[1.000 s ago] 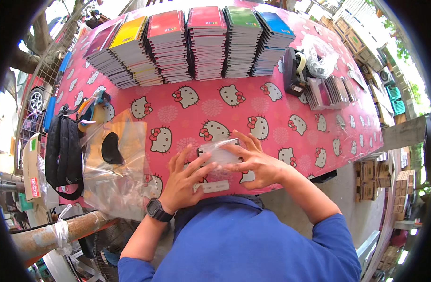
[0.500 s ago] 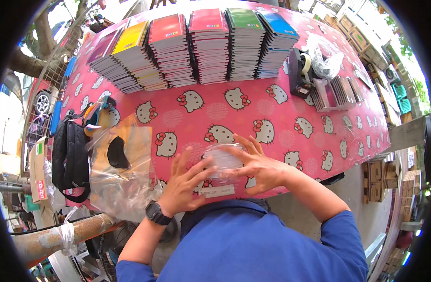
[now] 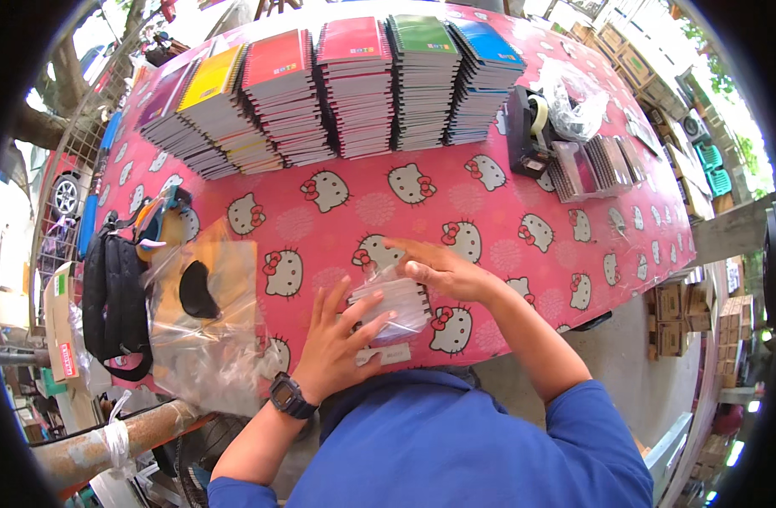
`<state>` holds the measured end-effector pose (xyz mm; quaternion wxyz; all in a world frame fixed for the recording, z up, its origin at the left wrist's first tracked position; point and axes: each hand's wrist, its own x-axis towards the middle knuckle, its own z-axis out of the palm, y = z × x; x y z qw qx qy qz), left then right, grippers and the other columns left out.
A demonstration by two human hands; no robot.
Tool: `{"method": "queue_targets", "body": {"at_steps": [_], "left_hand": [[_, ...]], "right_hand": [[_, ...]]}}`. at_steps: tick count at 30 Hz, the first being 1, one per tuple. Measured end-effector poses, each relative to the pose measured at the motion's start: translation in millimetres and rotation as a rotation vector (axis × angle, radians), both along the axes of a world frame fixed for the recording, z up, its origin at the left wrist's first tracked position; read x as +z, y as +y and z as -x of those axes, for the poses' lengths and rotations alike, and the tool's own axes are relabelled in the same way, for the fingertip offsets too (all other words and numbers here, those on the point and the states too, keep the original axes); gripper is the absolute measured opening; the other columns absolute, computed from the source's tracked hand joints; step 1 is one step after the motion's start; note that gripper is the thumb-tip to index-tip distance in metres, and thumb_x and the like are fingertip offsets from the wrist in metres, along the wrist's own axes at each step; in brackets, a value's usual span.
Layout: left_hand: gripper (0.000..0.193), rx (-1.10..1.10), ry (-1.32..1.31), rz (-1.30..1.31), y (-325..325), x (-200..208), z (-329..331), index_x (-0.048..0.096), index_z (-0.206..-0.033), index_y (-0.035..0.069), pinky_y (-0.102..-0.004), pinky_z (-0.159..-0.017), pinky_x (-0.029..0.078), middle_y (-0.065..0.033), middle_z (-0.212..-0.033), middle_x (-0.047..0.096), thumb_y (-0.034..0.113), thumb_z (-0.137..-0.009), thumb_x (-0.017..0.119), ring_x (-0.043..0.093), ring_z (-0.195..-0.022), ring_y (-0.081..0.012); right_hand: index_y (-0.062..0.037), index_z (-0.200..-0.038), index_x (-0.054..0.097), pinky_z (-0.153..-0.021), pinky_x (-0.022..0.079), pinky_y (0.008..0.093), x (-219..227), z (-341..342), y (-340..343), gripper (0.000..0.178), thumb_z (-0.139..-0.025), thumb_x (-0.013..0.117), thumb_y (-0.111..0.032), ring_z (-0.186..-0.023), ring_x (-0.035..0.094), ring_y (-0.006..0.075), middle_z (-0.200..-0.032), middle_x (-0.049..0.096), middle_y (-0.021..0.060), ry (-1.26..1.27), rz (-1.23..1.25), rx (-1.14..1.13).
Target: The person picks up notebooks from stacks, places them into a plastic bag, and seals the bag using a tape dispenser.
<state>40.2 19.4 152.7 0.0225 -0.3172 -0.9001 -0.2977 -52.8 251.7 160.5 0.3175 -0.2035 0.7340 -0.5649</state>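
Observation:
A small wire-bound notebook pack (image 3: 396, 306) in clear plastic lies near the table's front edge, its black spiral binding showing on the right side. My left hand (image 3: 341, 339), with a black watch on the wrist, rests against the pack's left side; its fingers are spread. Over the pack's far right corner stretches my right hand (image 3: 447, 271), fingers extended and thumb apart, touching the plastic. Whether it pinches any film is not visible. A white printed strip (image 3: 386, 355) lies at the pack's near edge, by my left thumb.
Several tall stacks of coloured spiral notebooks (image 3: 354, 85) line the far side. A black tape dispenser (image 3: 528, 135), crumpled plastic (image 3: 572, 102) and small wrapped notebooks (image 3: 595, 168) sit at right. At left are a black bag (image 3: 113, 292) and brown sheets under clear plastic (image 3: 231, 296).
The pack has turned slightly and its spiral edge now shows. My right hand's fingers have come closer together and moved to its far corner. My left hand has shifted slightly nearer the pack.

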Motion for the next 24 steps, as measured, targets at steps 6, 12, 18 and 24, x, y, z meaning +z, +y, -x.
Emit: {"method": "queue_targets", "body": {"at_steps": [6, 12, 18, 24], "left_hand": [[0.064, 0.009, 0.004, 0.014, -7.7, 2.4, -4.0, 0.052, -0.12, 0.029, -0.0545, -0.105, 0.022, 0.0, -0.136, 0.039, 0.023, -0.06, 0.073, 0.022, -0.132, -0.0367], [0.066, -0.021, -0.017, -0.065, -0.6, 0.8, 0.2, 0.055, -0.118, 0.027, -0.0546, -0.102, 0.028, -0.0006, -0.134, 0.041, 0.02, -0.055, 0.075, 0.024, -0.13, -0.0386], [0.059, -0.006, 0.022, -0.047, -3.2, 4.1, 0.4, 0.058, -0.112, 0.024, -0.0512, -0.1, 0.034, -0.0028, -0.133, 0.042, 0.017, -0.055, 0.074, 0.026, -0.13, -0.0386], [0.058, 0.004, -0.008, -0.029, -1.1, 5.8, -1.8, 0.058, -0.112, 0.023, -0.0516, -0.101, 0.032, -0.0032, -0.134, 0.042, 0.018, -0.056, 0.075, 0.027, -0.129, -0.0382]], "right_hand": [[-0.0018, -0.105, 0.064, -0.077, 0.046, 0.0263, -19.1, 82.4, 98.1, 0.027, -0.083, 0.063, -0.017, -0.084, 0.058, 0.0108, -0.096, 0.066, 0.007, 0.474, -0.152, -0.752], [0.003, -0.098, 0.064, -0.072, 0.044, 0.0238, -52.4, 157.0, 246.2, 0.03, -0.082, 0.065, -0.023, -0.078, 0.058, 0.0125, -0.09, 0.066, 0.0076, 0.37, -0.487, -1.318], [0.0035, -0.092, 0.065, -0.069, 0.042, 0.0231, -57.2, 178.8, 249.4, 0.026, -0.08, 0.068, -0.02, -0.073, 0.056, 0.0118, -0.085, 0.065, 0.0056, 0.291, -0.308, -1.234], [0.0004, -0.08, 0.061, -0.053, 0.039, 0.0225, -56.6, 119.1, 206.5, 0.021, -0.084, 0.063, -0.02, -0.056, 0.048, 0.0079, -0.07, 0.06, 0.0028, 0.448, -0.124, -1.336]]}}
